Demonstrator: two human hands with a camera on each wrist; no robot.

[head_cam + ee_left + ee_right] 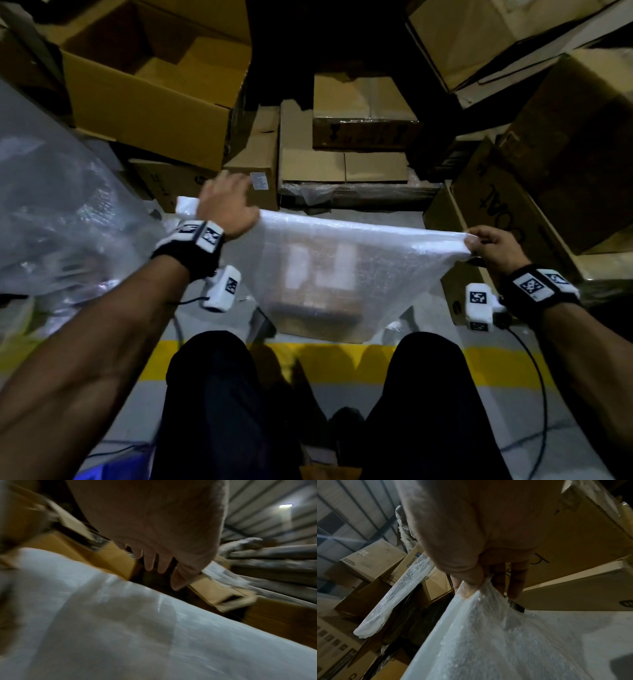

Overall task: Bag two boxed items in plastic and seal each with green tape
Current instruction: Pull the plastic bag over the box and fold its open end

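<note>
You held a see-through bubbly plastic bag [346, 263] up in front of your knees. Inside it, low down, sat a brown cardboard box with white patches on top [318, 284]. The bag hung just above the grey floor with a yellow stripe [342, 363].

Your right hand [496, 248] pinched the right top corner of the bag between thumb and fingers [469, 586]. The right wrist view showed the plastic bunched in that pinch.

Your left hand [227, 202] was at the left top corner of the bag. Its fingers [149, 561] were stretched out and spread, pointing at the boxes behind. I could not tell if the thumb gripped the plastic.

Many big brown cardboard boxes [363, 113] were piled behind the bag. A heap of clear plastic wrap [58, 212] lay on your left.
</note>
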